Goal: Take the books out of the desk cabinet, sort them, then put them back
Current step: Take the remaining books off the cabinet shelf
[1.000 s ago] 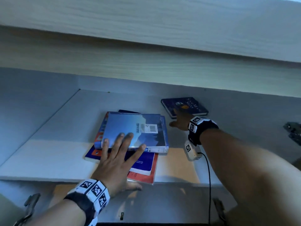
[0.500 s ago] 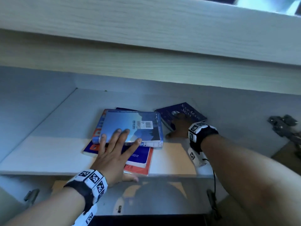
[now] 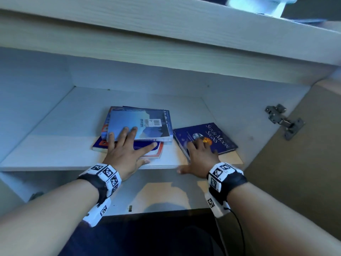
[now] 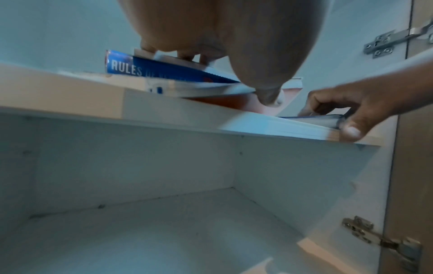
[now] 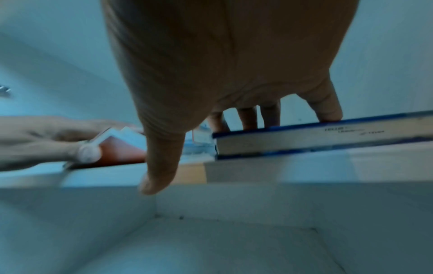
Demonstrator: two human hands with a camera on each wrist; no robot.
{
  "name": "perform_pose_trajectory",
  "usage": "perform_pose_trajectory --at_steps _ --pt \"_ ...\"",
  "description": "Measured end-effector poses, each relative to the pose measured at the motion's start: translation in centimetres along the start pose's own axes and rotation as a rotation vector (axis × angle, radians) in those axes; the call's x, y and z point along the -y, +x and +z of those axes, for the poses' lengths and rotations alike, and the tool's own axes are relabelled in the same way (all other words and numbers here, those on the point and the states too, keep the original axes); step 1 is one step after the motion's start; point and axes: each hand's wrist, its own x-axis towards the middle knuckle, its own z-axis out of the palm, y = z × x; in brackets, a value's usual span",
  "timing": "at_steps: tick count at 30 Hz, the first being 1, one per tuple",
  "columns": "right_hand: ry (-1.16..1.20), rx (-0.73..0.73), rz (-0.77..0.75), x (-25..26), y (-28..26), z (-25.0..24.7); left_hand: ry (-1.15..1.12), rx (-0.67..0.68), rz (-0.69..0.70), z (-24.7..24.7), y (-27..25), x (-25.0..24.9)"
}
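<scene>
lower compartment of the white desk cabinet [image 4: 131, 213], bottom of the wrist views: bare white floor and walls, nothing in it.

white middle shelf [image 3: 55, 152], centre of the head view: holds all the books.

left hand [image 3: 125, 154], lower centre-left: fingers spread flat, pressing on the stack of books [image 3: 136, 133], thumb at the shelf's front edge.

right hand [image 3: 200, 157], lower centre-right: fingers laid on the cover of the dark blue "sun & moon signs" book [image 3: 212, 137], thumb below the shelf edge; whether it grips, cannot tell.

stack: pale blue book with barcode [image 3: 140, 126] on top, a blue one and a red-orange one beneath, just left of the dark blue book.

grey metal hinge [image 3: 284, 121], right edge, on the open door side.
</scene>
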Motion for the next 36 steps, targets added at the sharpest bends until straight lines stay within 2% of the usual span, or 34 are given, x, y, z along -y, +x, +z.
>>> perform_pose_trajectory --at_steps 3,7,12,14,18,21,22,23,25,26,27,28,29,30,31,33,35,36 --pt "-0.063 -0.088 0.008 -0.2 -1.5 0.8 -0.034 -0.026 0.003 0.3 -0.4 -0.3" --pt "-0.071 -0.13 -0.003 -0.5 -2.5 0.3 -0.114 -0.057 0.011 0.8 -1.5 0.1" --pt "0.149 -0.459 0.034 -1.8 -2.2 -6.4 -0.185 -0.039 0.017 0.7 -2.8 1.8" --pt "0.252 -0.523 0.061 -1.2 -2.4 -9.5 -0.178 0.021 0.047 0.0 -2.9 2.1" --pt "0.155 -0.593 -0.09 3.1 -2.4 -11.0 -0.186 0.19 0.074 -2.5 -1.3 2.2" --pt "0.035 -0.629 -0.323 7.0 -1.9 -9.0 -0.25 0.252 0.062 -3.5 -0.1 2.7" --pt "-0.002 -0.63 -0.396 7.9 -1.5 -7.9 -0.31 0.216 0.055 -3.6 -0.1 3.0" --pt "-0.035 -0.574 -0.448 8.8 -1.1 -7.0 -0.418 0.116 0.043 -3.7 -0.4 3.3" --pt "-0.03 -0.352 -0.52 9.5 -0.1 -5.2 -0.657 -0.232 -0.04 -3.5 -1.2 4.6" --pt "0.018 -0.259 -0.555 9.3 0.3 -4.5 -0.722 -0.389 -0.131 -3.4 -1.3 5.5" --pt "0.1 -0.205 -0.588 8.9 0.5 -4.2 -0.77 -0.491 -0.245 -3.3 -1.1 6.5" --pt "0.207 -0.196 -0.605 8.4 0.5 -4.0 -0.829 -0.518 -0.368 -3.4 -0.7 7.4" --pt "0.363 -0.221 -0.571 8.0 0.4 -4.0 -0.889 -0.472 -0.478 -3.4 -0.2 8.3" --pt "0.551 -0.269 -0.473 7.5 0.6 -3.7 -0.926 -0.377 -0.574 -3.5 0.4 9.1" --pt "0.763 -0.318 -0.325 7.1 0.9 -3.5 -0.936 -0.269 -0.631 -3.5 0.8 9.8" --pt "1.116 -0.393 0.035 6.9 2.3 -2.8 -0.937 -0.105 -0.655 -3.3 1.4 10.6" --pt "1.397 -0.295 0.276 7.4 3.8 -1.6 -0.958 -0.019 -0.613 -3.0 1.5 10.8" --pt "1.522 -0.199 0.318 8.1 4.2 -1.2 -0.976 0.013 -0.586 -2.8 1.5 10.6"
